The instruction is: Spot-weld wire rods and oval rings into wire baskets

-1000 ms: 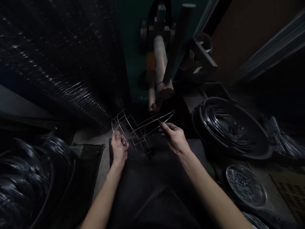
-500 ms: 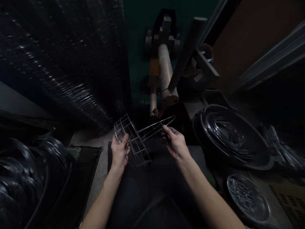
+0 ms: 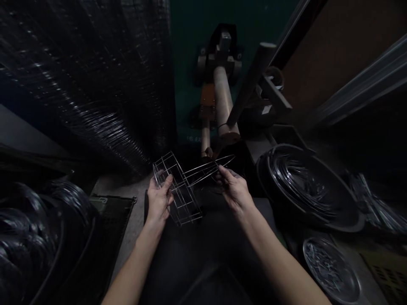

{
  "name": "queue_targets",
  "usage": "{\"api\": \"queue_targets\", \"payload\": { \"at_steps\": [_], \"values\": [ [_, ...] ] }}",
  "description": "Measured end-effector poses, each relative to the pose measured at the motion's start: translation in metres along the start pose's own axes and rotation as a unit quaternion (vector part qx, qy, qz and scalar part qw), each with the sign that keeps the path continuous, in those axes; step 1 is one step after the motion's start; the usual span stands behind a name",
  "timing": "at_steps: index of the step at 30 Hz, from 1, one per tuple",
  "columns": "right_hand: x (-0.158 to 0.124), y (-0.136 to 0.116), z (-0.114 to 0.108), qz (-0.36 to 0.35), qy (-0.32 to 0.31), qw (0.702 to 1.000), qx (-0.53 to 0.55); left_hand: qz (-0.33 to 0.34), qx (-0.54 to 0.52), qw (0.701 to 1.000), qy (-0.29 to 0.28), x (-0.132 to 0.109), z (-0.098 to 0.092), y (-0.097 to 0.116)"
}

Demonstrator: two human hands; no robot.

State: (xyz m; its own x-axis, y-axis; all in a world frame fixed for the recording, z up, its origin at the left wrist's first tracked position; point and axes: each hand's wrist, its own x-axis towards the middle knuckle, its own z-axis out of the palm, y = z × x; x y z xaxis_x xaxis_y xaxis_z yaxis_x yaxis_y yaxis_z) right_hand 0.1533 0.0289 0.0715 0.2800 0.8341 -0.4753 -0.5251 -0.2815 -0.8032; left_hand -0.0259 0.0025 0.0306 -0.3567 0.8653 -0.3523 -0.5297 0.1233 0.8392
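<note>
My left hand (image 3: 160, 199) grips the wire cage (image 3: 182, 197), its long axis running 11 to 5 o'clock; my right hand (image 3: 233, 190) pinches the thin wire loop (image 3: 206, 169), which points toward 2 o'clock.

**Dim workshop corner, green machine panel ahead**

Low light throughout. Dark green machine panel (image 3: 187, 63) straight ahead, pale cylinder (image 3: 223, 99) mounted on it. Big dark roll of wire mesh (image 3: 85, 84) fills the left side. Brown board wall (image 3: 337, 55) upper right, metal rail (image 3: 365, 84) across it. Bare concrete floor (image 3: 133, 220) just left of centre. Black tub of coiled wire (image 3: 305, 186) on the right, round tray of wire pieces (image 3: 330, 269) below it, more black coils (image 3: 28, 241) lower left.
</note>
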Motion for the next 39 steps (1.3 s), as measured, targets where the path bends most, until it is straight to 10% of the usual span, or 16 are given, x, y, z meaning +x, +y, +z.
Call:
{"api": "queue_targets", "payload": {
  "at_steps": [15,33,36,39],
  "values": [
    [-0.001,-0.003,0.010,0.036,-0.003,0.998,0.059,-0.009,-0.061,0.998,-0.029,-0.004,-0.003,0.001],
    [-0.018,-0.014,-0.028,-0.028,-0.020,0.999,-0.025,0.020,-0.081,0.997,-0.005,0.002,0.005,0.009],
    [-0.051,-0.029,-0.035,-0.205,-0.096,0.949,-0.222,0.035,-0.076,0.996,0.000,0.000,0.006,0.011],
    [-0.112,-0.048,-0.062,-0.407,-0.119,0.790,-0.443,0.040,-0.077,0.996,0.003,-0.004,0.003,0.008]
  ]
}}
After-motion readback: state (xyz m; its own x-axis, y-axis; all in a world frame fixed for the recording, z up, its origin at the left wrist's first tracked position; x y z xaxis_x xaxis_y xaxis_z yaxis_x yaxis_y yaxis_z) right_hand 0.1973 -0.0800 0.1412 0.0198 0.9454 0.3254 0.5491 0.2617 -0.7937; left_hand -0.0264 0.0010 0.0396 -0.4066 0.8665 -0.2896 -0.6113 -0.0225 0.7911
